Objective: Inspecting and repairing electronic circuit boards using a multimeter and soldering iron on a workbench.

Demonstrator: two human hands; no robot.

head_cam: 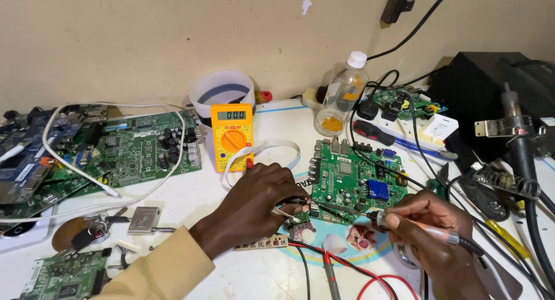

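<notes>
A green circuit board (352, 181) with a blue part lies on the white table in the middle. My left hand (254, 202) rests at the board's lower left corner and pinches thin metal tweezers (287, 213) against its edge. My right hand (430, 230) grips a soldering iron (416, 226) like a pen. Its tip points left and reaches the board's lower edge close to the tweezers. A tan sleeve covers my left forearm.
A yellow multimeter (232, 135) stands behind my left hand, its red and black probe leads (332, 271) run along the front. More circuit boards (139, 150) lie at left, a plastic bottle (342, 95) and power strip (404, 129) behind, a soldering station holder (511, 181) at right.
</notes>
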